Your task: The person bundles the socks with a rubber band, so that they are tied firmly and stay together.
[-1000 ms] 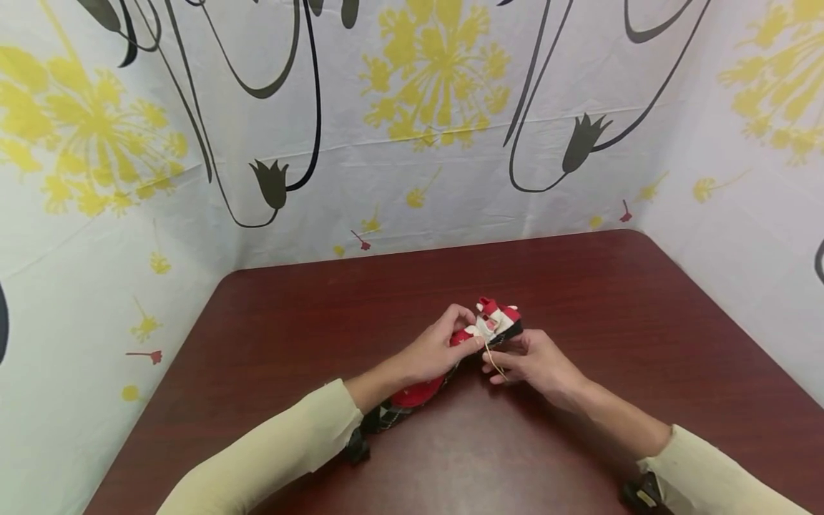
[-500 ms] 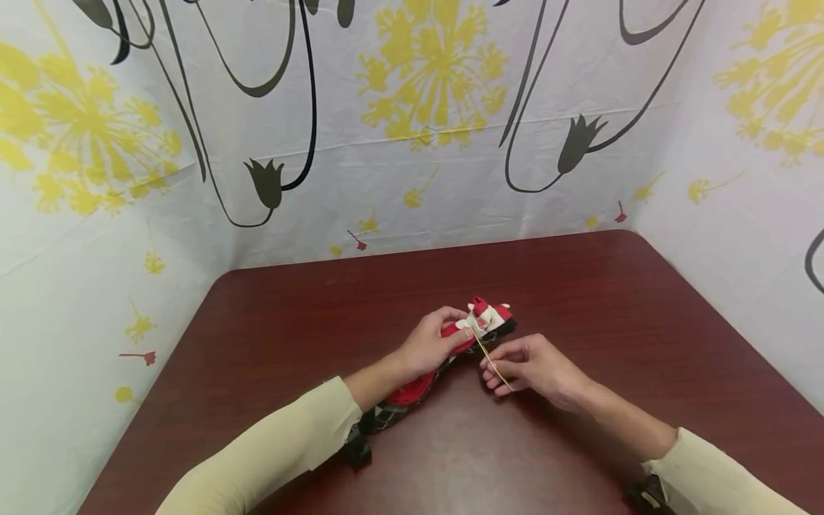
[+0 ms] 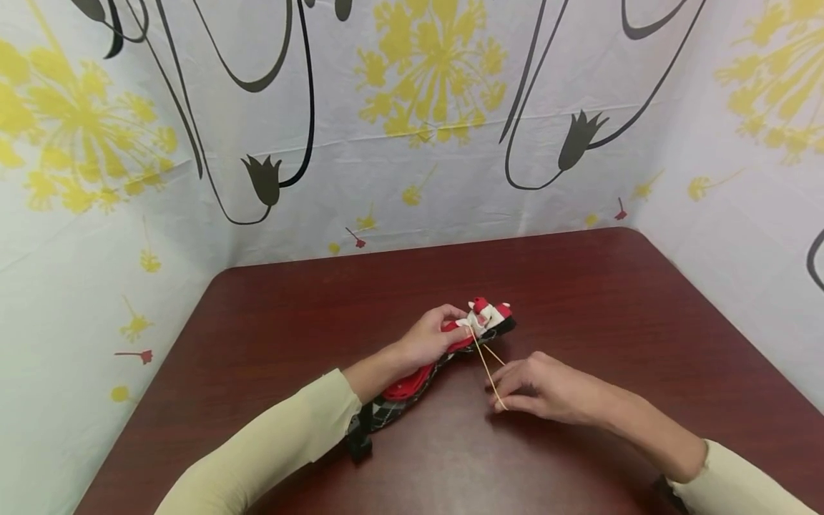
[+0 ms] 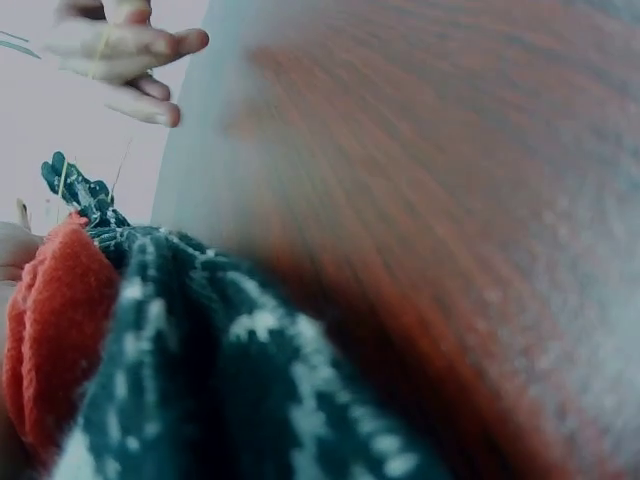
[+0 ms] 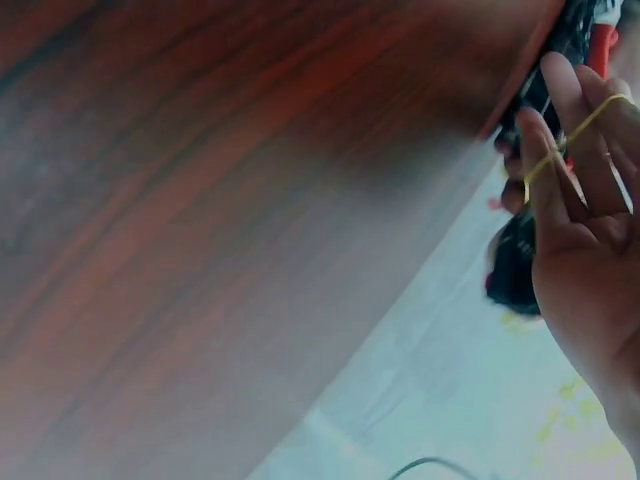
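Observation:
My left hand [image 3: 430, 342] grips the far part of a long, soft cloth item with a red face [image 3: 405, 386] and black-and-white argyle edge, perhaps a holiday sock. A small Santa figure [image 3: 487, 317] shows at its far end, just beyond the fingers. In the left wrist view its knitted argyle side [image 4: 250, 340] fills the foreground. A thin yellow rubber band [image 3: 484, 361] runs stretched from the cloth near my left thumb to my right hand [image 3: 547, 386]. In the right wrist view, the band [image 5: 590, 120] loops across the fingers of that hand.
The dark reddish-brown table [image 3: 309, 300] spreads under both hands. White patterned sheeting [image 3: 399, 186] with yellow flowers stands behind and at both sides. A black strap piece [image 3: 360, 443] hangs at the left wrist beside the near end of the cloth.
My right hand has moved away from the cloth, nearer to me, and has turned over. The rubber band has stretched from one strand into a wider loop. The left hand keeps its grip.

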A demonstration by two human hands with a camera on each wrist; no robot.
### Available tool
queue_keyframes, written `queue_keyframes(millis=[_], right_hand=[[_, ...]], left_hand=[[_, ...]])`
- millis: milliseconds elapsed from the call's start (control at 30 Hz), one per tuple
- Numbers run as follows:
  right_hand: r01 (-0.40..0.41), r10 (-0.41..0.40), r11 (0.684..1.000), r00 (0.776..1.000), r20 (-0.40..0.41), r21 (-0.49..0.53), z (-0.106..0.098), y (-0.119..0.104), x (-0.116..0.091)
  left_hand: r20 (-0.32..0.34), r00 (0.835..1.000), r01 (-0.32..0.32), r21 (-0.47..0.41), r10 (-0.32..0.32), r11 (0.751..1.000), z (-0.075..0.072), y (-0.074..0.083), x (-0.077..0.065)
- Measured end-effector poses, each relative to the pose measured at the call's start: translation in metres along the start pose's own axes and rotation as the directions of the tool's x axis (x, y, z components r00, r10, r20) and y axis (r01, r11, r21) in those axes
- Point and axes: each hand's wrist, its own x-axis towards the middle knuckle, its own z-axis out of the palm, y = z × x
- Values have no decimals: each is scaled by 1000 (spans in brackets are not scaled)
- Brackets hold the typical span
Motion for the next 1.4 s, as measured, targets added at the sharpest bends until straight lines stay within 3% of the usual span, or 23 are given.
queue_keyframes(millis=[100, 200, 400, 467, 567, 667, 800, 867, 933, 967, 1033, 1100, 1167, 1267, 1400], right_hand=[[171, -174, 981, 985, -23, -97, 3, -6, 5], [301, -319, 937, 944, -85, -177, 6, -11, 13], [430, -510, 842, 831, -221, -324, 14, -16, 32], [446, -524, 838, 819, -234, -315, 18, -17, 38], [447, -505, 857, 829, -240, -258, 23, -18, 46], [423, -470, 881, 830, -299, -211, 26, -15, 50], [360, -393, 919, 794, -463, -162, 27, -12, 50], [246, -222, 969, 799, -559, -33, 27, -15, 46], [139, 4, 974, 778, -629, 179, 27, -19, 42], [97, 133, 947, 749, -649, 306, 28, -21, 40], [61, 375, 836, 662, -649, 545, 29, -25, 39], [121, 513, 713, 581, -631, 691, 30, -26, 40], [169, 609, 611, 524, -596, 773, 32, -27, 41], [199, 692, 505, 489, -532, 840, 37, -26, 41], [218, 743, 430, 466, -481, 876, 44, -22, 38]], left_hand=[[3, 1000, -7, 29, 6, 1000, 1, 1, -1], [16, 1000, -9, 22, 9, 1000, 1, 1, -1], [57, 998, -2, -27, 4, 1000, 2, 0, -1], [70, 998, -2, -45, 5, 999, 2, -1, 0], [76, 997, -10, -56, 14, 998, 3, -1, 0], [77, 997, -7, -56, 12, 998, 4, -1, 0], [76, 997, -10, -100, 18, 995, 4, 0, -2], [73, 997, -22, -132, 32, 991, 3, 1, -3], [68, 997, -31, -142, 41, 989, 2, 1, -4], [62, 997, -36, -145, 46, 989, 2, 1, -4], [37, 998, -43, -124, 48, 991, 2, 1, -4], [12, 999, -41, -123, 43, 992, 2, 1, -4], [-14, 999, -35, -137, 34, 990, 2, 1, -3], [-42, 999, -10, -197, 2, 980, 2, 2, -4], [-49, 998, 26, -281, -41, 959, 1, 2, -5]])
